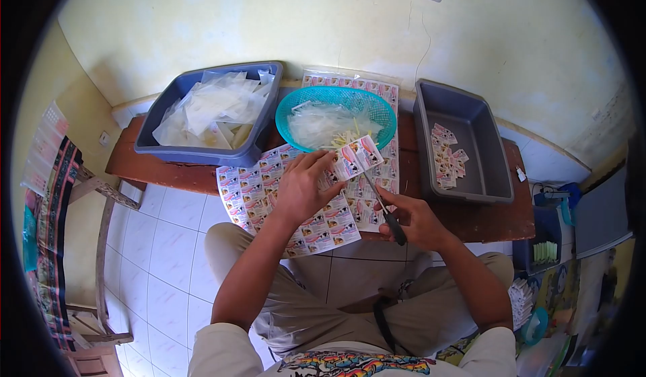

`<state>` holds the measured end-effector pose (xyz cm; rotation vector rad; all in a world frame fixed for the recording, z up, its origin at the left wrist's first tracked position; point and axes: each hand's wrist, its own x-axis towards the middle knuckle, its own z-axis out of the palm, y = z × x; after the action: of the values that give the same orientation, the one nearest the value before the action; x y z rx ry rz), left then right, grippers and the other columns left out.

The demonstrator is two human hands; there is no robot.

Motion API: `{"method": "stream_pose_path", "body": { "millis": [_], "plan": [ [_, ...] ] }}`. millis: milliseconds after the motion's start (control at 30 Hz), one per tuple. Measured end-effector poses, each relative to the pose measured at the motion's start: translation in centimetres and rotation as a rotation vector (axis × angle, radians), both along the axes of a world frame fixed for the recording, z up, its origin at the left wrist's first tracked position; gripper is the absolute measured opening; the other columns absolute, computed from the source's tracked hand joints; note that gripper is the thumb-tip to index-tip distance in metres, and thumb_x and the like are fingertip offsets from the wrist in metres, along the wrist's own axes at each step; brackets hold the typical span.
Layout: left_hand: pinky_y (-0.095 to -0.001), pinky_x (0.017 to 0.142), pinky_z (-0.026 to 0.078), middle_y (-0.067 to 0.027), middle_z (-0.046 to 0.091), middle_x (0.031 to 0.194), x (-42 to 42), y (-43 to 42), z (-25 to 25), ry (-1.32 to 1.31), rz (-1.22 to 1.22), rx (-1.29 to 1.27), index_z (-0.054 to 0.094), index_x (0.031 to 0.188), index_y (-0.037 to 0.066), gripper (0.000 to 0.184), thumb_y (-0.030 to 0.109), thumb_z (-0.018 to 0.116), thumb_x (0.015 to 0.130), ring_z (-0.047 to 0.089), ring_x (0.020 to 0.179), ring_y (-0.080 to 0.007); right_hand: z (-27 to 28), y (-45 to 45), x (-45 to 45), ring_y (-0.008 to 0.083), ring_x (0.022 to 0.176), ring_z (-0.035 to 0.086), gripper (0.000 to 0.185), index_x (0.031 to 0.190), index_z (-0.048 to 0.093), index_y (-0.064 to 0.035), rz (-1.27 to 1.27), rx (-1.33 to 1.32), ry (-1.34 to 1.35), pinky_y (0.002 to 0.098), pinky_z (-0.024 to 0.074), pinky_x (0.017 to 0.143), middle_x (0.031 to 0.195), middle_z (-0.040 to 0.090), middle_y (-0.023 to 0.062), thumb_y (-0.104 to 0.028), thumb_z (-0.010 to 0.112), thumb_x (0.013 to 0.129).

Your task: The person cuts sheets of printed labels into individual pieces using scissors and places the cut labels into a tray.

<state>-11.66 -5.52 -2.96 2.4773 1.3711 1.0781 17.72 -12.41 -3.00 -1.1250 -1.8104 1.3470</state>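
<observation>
My left hand (306, 185) is closed on a short strip of printed labels (358, 158), held above the bench. The strip carries pink lettering and small cow pictures. In my right hand (410, 221) is a pair of scissors (378, 199) with dark handles, its blades against the lower edge of the strip. Whether the blades are apart, I cannot tell. Under my left hand lies a large sheet of the same labels (326, 225), its front part hanging over the bench edge. Another label sheet (369, 210) rests beneath the scissors.
A turquoise basket (286, 111) holds clear plastic pieces and pale thin strips. At left, a grey tub (155, 149) is filled with plastic bags. The right grey tub (494, 155) contains several cut labels (445, 156). All stand on a reddish-brown bench (464, 225) against the wall.
</observation>
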Motion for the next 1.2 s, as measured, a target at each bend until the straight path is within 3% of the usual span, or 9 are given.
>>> {"method": "stream_pose_path", "body": {
  "millis": [300, 1200],
  "plan": [
    [-0.0480, 0.104, 0.055, -0.0163, 0.073, 0.133, 0.3, 0.1, 0.0, -0.016, -0.019, -0.001, 0.071, 0.134, 0.003, 0.063, 0.028, 0.093, 0.080, 0.070, 0.118, -0.0366, 0.8, -0.2, -0.6, 0.0144, 0.099, 0.070, 0.083, 0.167, 0.045, -0.0130, -0.030, -0.161, 0.077, 0.0319, 0.0639, 0.072, 0.135, 0.069, 0.0109, -0.015, 0.086, 0.095],
    [-0.0473, 0.106, 0.055, -0.0163, 0.072, 0.134, 0.3, -0.1, -0.2, -0.010, -0.050, -0.023, 0.070, 0.136, 0.003, 0.062, 0.029, 0.091, 0.083, 0.069, 0.121, -0.0361, 0.3, 0.0, -0.9, 0.0124, 0.095, 0.068, 0.082, 0.168, 0.044, -0.0205, -0.032, -0.172, 0.083, 0.0306, 0.0636, 0.073, 0.131, 0.068, 0.0087, -0.014, 0.084, 0.096]
  ]
}}
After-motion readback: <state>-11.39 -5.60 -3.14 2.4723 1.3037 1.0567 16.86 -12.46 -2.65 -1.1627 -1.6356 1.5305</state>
